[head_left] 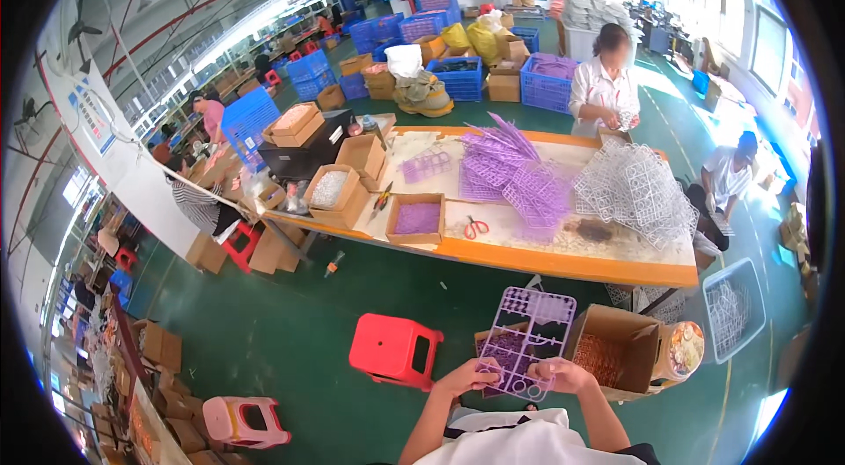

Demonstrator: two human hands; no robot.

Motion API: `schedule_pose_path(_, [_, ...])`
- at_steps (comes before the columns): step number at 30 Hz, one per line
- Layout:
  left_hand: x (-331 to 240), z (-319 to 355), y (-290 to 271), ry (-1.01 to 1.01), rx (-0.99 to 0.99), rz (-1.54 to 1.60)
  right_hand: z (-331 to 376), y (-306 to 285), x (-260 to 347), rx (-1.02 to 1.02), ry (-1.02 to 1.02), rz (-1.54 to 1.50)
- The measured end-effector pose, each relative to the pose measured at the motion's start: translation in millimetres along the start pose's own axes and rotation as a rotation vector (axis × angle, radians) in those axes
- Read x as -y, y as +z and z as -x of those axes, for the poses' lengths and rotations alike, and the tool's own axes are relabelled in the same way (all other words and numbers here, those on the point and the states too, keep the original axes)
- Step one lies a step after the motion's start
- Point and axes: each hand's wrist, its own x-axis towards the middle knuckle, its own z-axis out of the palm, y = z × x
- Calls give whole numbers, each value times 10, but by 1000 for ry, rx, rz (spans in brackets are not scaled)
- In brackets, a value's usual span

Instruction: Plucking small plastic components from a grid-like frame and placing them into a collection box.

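Gripping a flat purple plastic moulding frame (528, 337) by its lower edge, the left hand (471, 374) and the right hand (556, 372) hold it up in front of the body, above the green floor (290, 324). Fingers of both hands are curled closed on the frame, left at its lower left corner, right at its lower right. Just beyond the frame stands an open cardboard box (627, 343) with orange-brown small parts inside. A red plastic stool (396, 349) stands to the left of the hands, and a pink stool (246, 423) lies farther left. Farther off, a long orange-edged worktable (546, 261) bears heaps of purple frames (515, 173) and white frames (635, 192), red-handled scissors (475, 227) and a box of purple parts (416, 218). A person in white (606, 86) stands behind the table.
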Motion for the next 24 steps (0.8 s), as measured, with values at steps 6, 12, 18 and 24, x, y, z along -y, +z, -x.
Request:
schedule_pose_path(6, [118, 35, -103, 79, -65, 138, -11, 111, -3, -241, -32, 57])
schedule_pose_path(12, [-92, -6, 79, 57, -173, -46, -17, 69, -194, -487, -71, 278])
schedule_pose_path(18, [39, -103, 94, 110, -270, -9, -147, 333, -234, -542, -247, 93])
schedule_pose_path(24, [96, -144, 109, 219, -283, 8, -176, 371, -174, -666, -289, 177])
